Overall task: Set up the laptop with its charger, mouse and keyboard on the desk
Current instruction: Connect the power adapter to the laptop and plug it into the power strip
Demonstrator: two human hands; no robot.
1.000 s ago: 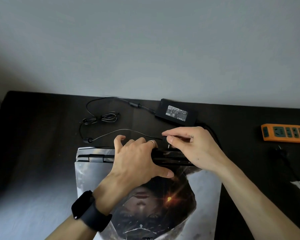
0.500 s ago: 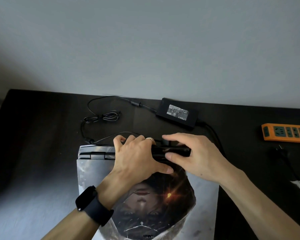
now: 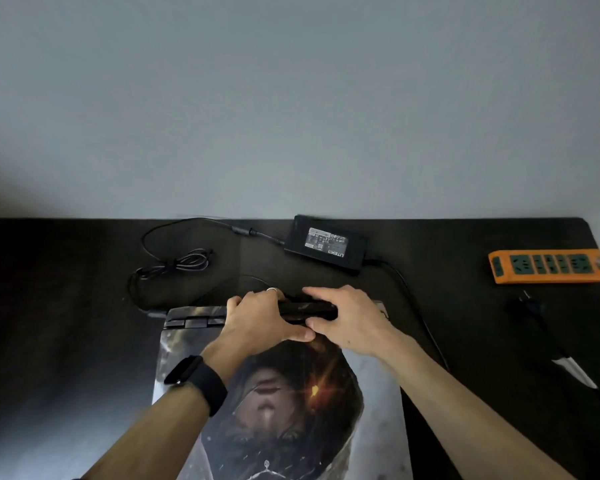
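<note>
A closed laptop (image 3: 378, 403) with a printed face picture on its lid lies on the black desk (image 3: 66, 306), its hinge edge away from me. My left hand (image 3: 257, 320), with a ring and a black wristwatch, clasps the rear edge, thumb on the lid. My right hand (image 3: 347, 320) clasps the same edge beside it, fingers curled over the back. The black charger brick (image 3: 326, 244) lies behind the laptop near the wall. Its thin cable (image 3: 187, 263), partly bundled, loops at the back left towards the laptop's rear. The cable's end is hidden under my hands.
An orange power strip (image 3: 548, 266) lies at the desk's far right. A black mains plug (image 3: 530, 306) rests in front of it, its thick cord running from the brick along the laptop's right side. The grey wall stands directly behind the desk.
My right hand, which pinched the thin cable's end at the laptop's rear edge, now lies curled over that edge. My left hand has kept its hold.
</note>
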